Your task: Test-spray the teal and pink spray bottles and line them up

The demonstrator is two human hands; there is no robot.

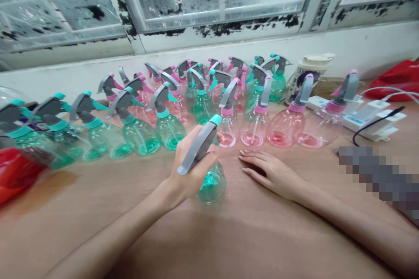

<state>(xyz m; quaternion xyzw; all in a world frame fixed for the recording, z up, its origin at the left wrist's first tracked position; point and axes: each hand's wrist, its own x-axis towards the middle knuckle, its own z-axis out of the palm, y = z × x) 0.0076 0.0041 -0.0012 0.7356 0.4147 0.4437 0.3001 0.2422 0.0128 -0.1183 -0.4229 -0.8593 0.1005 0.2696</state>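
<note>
My left hand (193, 165) is wrapped round the neck of a green spray bottle (212, 185) with a grey and teal trigger head. The bottle leans a little, and its collar is hidden behind my fingers. My right hand (266, 168) lies on the wooden table (229, 239), holding nothing, fingers stretched out to the left. Just beyond it stand clear pink spray bottles (284, 128) with grey and pink heads. Past my left hand runs a row of green spray bottles (140, 137) with teal collars.
Behind the front rows stand several more pink and green bottles. At the right are a lidded paper cup (306, 76), white power strips (373, 120) with plugs and cables, and a red plastic bag (397, 80). Another red bag (16, 172) lies at the left edge. A window wall (222, 43) closes the back.
</note>
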